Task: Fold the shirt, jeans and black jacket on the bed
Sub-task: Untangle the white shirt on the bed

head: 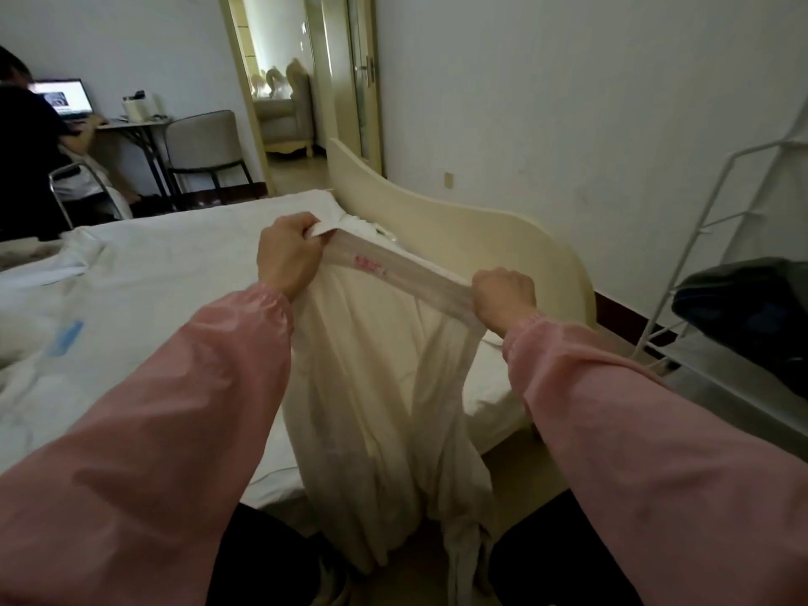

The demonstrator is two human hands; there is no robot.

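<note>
My left hand (286, 253) and right hand (503, 295) are each clenched on the top band of one pale shirt (384, 387). It is stretched taut between them at centre frame, the rest hanging past the edge of the bed (175, 264). It looks thin, light and limp to me — best held by these top corners. One dark bundle (743, 308) sits at the right edge — jeans or jacket, I cannot tell.

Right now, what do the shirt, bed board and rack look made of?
Shirt: thin white cloth, matte, slightly sheer where it hangs. Bed board: likely painted wood, cream, smooth sheen. Rack: probably white-coated metal, thin straight rods.
</note>
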